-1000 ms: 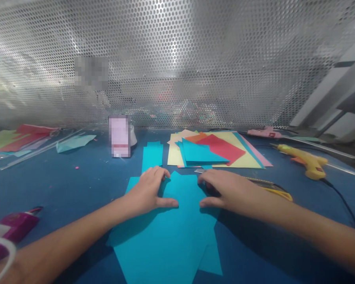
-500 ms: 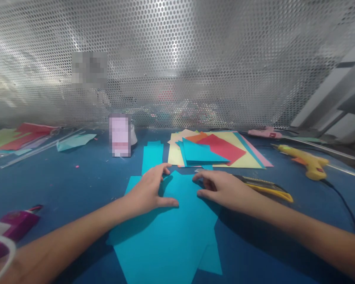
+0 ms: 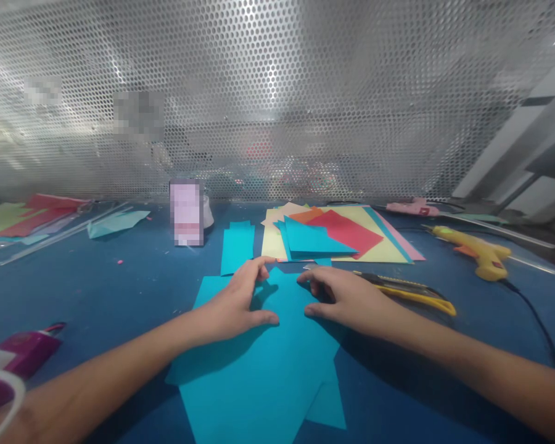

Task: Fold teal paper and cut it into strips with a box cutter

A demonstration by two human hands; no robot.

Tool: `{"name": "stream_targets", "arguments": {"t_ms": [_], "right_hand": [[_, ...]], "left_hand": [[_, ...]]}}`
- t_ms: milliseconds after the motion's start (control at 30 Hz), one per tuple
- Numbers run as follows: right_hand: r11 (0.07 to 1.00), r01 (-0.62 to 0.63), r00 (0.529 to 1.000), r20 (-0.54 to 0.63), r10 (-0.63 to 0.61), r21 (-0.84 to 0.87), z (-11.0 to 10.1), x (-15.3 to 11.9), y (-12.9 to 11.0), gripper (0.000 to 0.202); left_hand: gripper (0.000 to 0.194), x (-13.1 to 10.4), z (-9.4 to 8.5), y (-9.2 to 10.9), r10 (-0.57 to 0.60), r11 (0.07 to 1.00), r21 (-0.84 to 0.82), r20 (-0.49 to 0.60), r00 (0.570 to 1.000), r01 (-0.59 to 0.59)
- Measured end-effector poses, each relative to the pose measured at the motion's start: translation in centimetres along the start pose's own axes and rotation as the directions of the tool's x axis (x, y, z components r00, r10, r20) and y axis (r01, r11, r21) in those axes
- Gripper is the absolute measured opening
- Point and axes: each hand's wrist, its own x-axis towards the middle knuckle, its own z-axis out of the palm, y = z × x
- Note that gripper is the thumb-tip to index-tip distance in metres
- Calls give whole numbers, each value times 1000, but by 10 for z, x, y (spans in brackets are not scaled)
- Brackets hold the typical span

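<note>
Paper (image 3: 254, 376) (blue) lies btwn & below L hand (image 3: 235, 305) & R hand (image 3: 349, 297).

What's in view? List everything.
Large sheets: several, turquoise, front centre
Narrow paper: some, turquoise, centre
Paper pile: one, multicoloured, back centre
Cutter: one, yellow, centre right
Glue gun: one, yellow, right
Tool: one, pink, back right
Pixelated item: one, pink, centre left
Boxy item: one, magenta, front left
Loose papers: several, mixed, left
Rods: some, clear, left
Panel: one, silver, back
Table: one, blue, beneath
Left grip: one bare hand, over sheets
Right grip: one bare hand, over sheets
</note>
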Motion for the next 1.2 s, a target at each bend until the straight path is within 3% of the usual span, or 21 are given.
{"name": "stream_targets", "arguments": {"t_ms": [267, 533, 600, 700, 800, 900, 1033, 1200], "right_hand": [[996, 20, 1000, -20, -18, 88, 1, -3, -6, 22], [994, 33, 994, -104, -22, 103, 8, -4, -7, 55], [995, 52, 994, -105, -43, 87, 8, -3, -4, 50], [990, 134, 985, -113, -128, 52, 9, 0, -1, 26], [975, 222, 961, -167, -220, -7, 10, 2, 2, 9], [967, 250, 933, -258, -252, -40, 12, 3, 7, 9], [953, 284, 896, -325, -303, -106, 13, 4, 13, 13], [867, 399, 770, -404, -494, -299, 16, 5, 17, 11]], "left_hand": [[94, 0, -3, 4, -77, 997, 14, 54, 996, 76], [85, 0, 0, 6, 1, 1000, -22, 20, 1000, 0], [83, -1, -1, 6, 26, 1000, 10, 31, 999, -27], [78, -1, -2, 8, 69, 994, 80, 37, 997, -72], [79, -1, -2, 9, 125, 982, 146, -33, 992, -119], [87, 0, -4, 8, 147, 972, 204, -132, 980, -118], [94, 3, -8, 1, 119, 972, 219, -144, 982, -85], [86, 4, -5, -10, 166, 942, 318, -154, 974, -110]]}}
